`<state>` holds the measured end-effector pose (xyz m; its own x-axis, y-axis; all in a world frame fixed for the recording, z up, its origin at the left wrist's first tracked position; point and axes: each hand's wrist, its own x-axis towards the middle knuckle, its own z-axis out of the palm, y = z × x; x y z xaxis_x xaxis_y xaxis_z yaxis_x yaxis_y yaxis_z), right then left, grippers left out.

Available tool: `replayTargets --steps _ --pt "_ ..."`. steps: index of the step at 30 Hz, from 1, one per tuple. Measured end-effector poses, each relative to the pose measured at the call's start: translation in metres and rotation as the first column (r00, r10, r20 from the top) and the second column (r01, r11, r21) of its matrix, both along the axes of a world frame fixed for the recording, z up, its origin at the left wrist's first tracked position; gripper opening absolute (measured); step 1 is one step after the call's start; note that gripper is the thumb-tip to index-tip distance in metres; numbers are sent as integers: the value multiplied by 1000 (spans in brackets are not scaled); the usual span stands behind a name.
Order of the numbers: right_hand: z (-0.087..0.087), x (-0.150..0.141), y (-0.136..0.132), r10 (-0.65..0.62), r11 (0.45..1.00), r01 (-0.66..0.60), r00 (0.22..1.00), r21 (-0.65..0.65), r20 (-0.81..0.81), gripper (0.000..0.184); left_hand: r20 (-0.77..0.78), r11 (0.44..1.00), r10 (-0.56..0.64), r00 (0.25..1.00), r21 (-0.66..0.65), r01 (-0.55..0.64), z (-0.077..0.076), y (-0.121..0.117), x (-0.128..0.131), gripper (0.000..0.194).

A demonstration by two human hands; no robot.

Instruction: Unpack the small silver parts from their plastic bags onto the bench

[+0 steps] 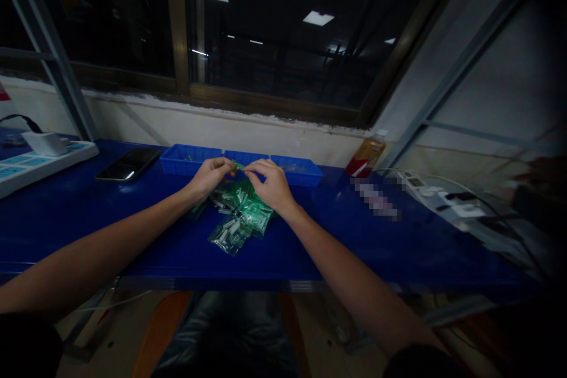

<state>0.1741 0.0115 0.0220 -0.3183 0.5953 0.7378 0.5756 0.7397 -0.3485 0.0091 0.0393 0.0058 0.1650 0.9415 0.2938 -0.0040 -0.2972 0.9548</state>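
Note:
Above a pile of small clear and green plastic bags (pixel 239 225), my two hands come close together. My left hand (pixel 213 175) is closed in a pinch on the left edge of a green plastic bag (pixel 239 166). The fingertips of my right hand (pixel 269 182) pinch the same bag from the right. Its contents are too small to make out. White, stick-like small parts show through the bags lying below on the blue table (pixel 177 242). Just behind my hands stand blue bins (pixel 188 166), partly hidden by my fingers.
A phone (pixel 128 164) and a white power strip (pixel 48 162) lie to the left. At the right are a bottle (pixel 367 155) of amber drink, a blurred-out item (pixel 375 198) and another power strip (pixel 456 204) with cables. A window (pixel 283 41) rises behind the table.

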Motion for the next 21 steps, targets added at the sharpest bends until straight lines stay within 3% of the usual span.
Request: replayTargets --steps 4,8,12,14,17,21 --pt "0 0 3 -33 977 -11 979 -214 -202 20 -84 960 59 995 279 -33 1 -2 -1 15" --pt "0 6 11 -136 882 -52 923 -468 -359 40 -249 865 140 958 501 3 5 -9 -1 15" --pt "3 11 13 -151 753 -190 882 -630 -447 32 -409 788 207 889 608 96 8 -15 -2 15" --pt "5 11 11 -135 719 -246 868 -650 -478 23 -454 754 210 866 639 152 9 -16 -3 16" --pt "8 11 7 -95 738 -293 847 -608 -523 14 -491 746 242 837 646 163 9 -16 -4 15" --pt "8 11 7 -68 813 -274 831 -513 -552 13 -505 825 308 807 564 38 8 -13 -4 20"
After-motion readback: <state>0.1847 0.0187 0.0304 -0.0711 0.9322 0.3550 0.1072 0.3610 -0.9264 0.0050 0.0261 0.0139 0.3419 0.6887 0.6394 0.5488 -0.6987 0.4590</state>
